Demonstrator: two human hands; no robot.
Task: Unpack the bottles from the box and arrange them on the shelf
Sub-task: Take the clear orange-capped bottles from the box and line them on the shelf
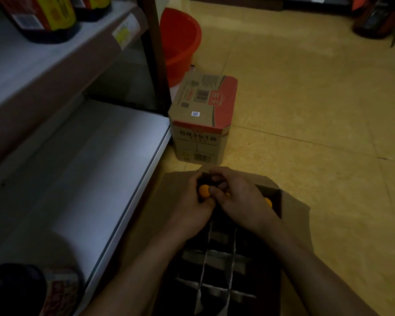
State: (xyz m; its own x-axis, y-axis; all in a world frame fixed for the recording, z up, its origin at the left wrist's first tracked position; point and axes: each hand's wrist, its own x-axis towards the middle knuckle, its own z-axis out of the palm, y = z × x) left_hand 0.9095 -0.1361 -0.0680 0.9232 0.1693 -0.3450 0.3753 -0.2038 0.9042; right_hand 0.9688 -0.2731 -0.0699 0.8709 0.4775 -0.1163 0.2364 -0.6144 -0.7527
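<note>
- While the open box (217, 256) sits on the tiled floor (306, 115) with its flaps spread, both hands meet over its far end, touching each other.
- The left hand (195, 202) has thumb and fingers curled round the neck of an orange-capped bottle (203, 190), which stands in the box's far row, on the side toward the shelf.
- The right hand (241, 199) lies just beside it over the same far row, fingers bent down into the box; I cannot tell whether it grips anything.
- A second orange cap (268, 202) shows at the box's far corner, on the side away from the shelf, partly hidden by the right hand.
- Grey card dividers (233, 249) cross the near part of the box; the cells between them look dark.
- A closed carton (203, 119) with red and black print stands on the floor just past the box's far end.
- A red bucket (178, 42) stands farther off than the box, behind that carton.
- A lower shelf (89, 169), pale and flat, runs along the box's left side.
- An upper shelf (32, 65) above it carries dark bottles with yellow and red labels (41, 17).
- One more labelled bottle (57, 290) shows at the picture's edge, left of the box's near end, blurred.
</note>
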